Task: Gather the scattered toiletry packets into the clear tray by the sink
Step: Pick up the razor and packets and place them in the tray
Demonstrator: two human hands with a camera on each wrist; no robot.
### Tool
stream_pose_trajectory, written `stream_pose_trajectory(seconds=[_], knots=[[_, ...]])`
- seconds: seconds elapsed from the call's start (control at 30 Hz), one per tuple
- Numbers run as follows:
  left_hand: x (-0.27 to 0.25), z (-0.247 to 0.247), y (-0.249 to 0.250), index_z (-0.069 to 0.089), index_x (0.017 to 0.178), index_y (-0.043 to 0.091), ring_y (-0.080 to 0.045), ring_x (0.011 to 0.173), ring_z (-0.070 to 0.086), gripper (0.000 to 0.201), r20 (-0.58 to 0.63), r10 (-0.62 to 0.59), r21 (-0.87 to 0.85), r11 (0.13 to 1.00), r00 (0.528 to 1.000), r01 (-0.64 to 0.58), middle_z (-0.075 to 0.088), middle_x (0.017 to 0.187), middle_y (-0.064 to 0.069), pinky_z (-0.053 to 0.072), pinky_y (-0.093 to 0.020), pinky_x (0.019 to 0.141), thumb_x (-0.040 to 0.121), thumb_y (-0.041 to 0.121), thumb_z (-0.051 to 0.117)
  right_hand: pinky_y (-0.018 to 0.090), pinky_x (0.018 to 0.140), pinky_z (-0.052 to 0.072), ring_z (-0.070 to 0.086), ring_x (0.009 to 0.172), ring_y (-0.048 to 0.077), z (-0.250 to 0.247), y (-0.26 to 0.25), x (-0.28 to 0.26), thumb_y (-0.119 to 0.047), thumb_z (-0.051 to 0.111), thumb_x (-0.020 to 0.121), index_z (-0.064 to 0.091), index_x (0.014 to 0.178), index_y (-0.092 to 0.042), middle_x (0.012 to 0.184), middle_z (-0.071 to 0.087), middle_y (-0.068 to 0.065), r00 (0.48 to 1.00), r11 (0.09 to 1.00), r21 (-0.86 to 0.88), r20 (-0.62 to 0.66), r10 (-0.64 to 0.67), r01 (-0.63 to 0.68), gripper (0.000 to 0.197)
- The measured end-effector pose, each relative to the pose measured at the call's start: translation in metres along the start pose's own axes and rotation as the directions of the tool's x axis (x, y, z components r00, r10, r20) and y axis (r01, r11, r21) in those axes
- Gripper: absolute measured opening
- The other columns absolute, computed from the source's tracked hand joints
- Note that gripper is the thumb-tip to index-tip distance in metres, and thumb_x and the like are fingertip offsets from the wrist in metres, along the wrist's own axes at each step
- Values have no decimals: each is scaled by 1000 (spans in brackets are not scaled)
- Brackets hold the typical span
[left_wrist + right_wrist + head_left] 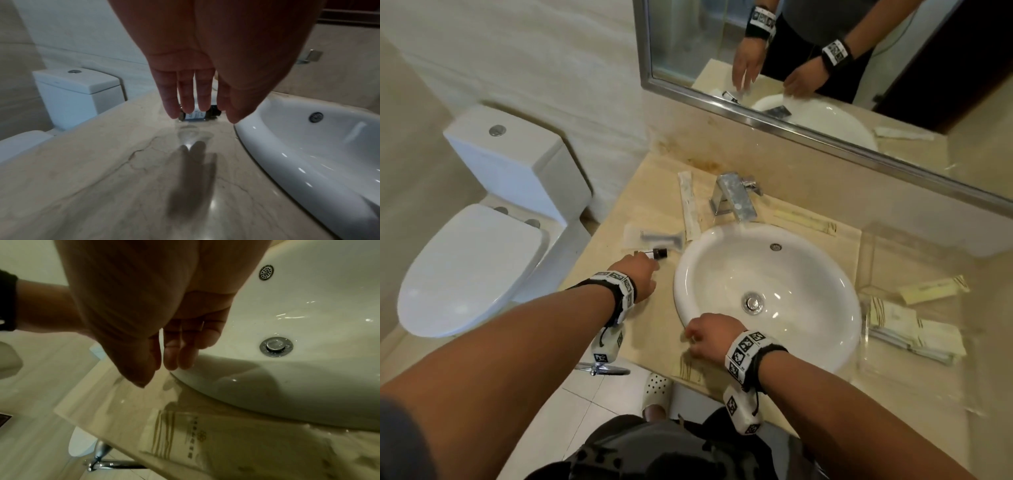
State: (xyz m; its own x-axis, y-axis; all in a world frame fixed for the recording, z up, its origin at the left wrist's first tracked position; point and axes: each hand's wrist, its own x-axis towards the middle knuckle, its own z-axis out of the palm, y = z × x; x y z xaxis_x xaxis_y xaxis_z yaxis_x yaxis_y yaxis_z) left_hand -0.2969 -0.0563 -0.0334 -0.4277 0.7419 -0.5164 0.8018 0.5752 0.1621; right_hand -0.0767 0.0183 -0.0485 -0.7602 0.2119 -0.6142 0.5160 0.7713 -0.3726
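Partly done: several cream packets already in clear acrylic tray [866, 253] right of white sink [722, 236]; still out: small black-capped bottle [198, 114] under open left hand [197, 91], striped cream packet [185, 439] below open right hand [170, 353], others by faucet.

Both bare arms reach forward, each wrist wearing a marker-printed band. The left hand [637, 274] stretches farther out, palm down, fingers [186, 97] straight and slightly spread. The right hand [707, 334] sits nearer, fingers [174, 353] loosely extended downward, thumb apart, holding nothing.
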Motion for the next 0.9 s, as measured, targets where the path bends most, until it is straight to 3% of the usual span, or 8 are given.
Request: stream_pose_trajectory(seconds=[0.1,0.23,0.4,0.5,0.7,0.83,0.9], knots=[[2,5,11,49,138,28,-25,125,50,48,15,54,-9,999,998,-54,48,141,-2,46,-38,101,91,32,55,31,76,49,63,100,21,8,-2,-6,-49,66,79,65,121,-33,112,64,-4,1000,995,-99,19,9,-7,45],[2,9,23,47,140,28,-25,126,50,49,36,112,25,993,993,-113,48,141,-4,45,-39,102,92,34,53,28,58,40,62,71,27,16,-11,-15,-56,69,69,63,89,-25,88,57,-1,998,965,-263,67,-7,25,38],[1,16,27,46,140,29,-23,124,51,48,42,132,8,991,990,-133,49,139,-3,44,-38,103,93,36,52,33,52,43,61,61,34,38,-21,-16,-28,61,80,64,98,-13,97,58,11,997,900,-436,71,38,-4,24],[1,17,27,46,140,28,-23,123,51,48,36,137,5,990,990,-138,49,139,-3,44,-37,102,93,36,52,32,47,30,64,70,35,45,-23,-14,-21,61,84,66,107,-8,105,54,13,998,894,-448,63,28,3,27],[2,12,23,46,140,27,-23,124,51,47,41,122,5,992,992,-122,49,140,-3,44,-36,102,93,36,51,35,56,42,65,71,35,46,-24,-10,-22,61,86,64,101,-12,99,60,10,999,921,-389,41,-12,27,19],[4,5,21,47,140,25,-23,124,52,47,40,109,-14,994,993,-109,51,141,-3,45,-37,102,94,33,52,31,70,44,63,84,31,25,-15,-2,-24,61,84,60,94,-22,95,67,5,996,992,-100,-47,70,-75,11],[5,2,19,49,139,24,-23,120,56,46,38,91,-30,995,995,-90,53,139,-3,47,-37,100,94,31,53,29,70,46,63,84,25,6,-9,4,-28,66,81,58,84,-24,87,66,-2,991,991,67,-59,118,-114,9]])
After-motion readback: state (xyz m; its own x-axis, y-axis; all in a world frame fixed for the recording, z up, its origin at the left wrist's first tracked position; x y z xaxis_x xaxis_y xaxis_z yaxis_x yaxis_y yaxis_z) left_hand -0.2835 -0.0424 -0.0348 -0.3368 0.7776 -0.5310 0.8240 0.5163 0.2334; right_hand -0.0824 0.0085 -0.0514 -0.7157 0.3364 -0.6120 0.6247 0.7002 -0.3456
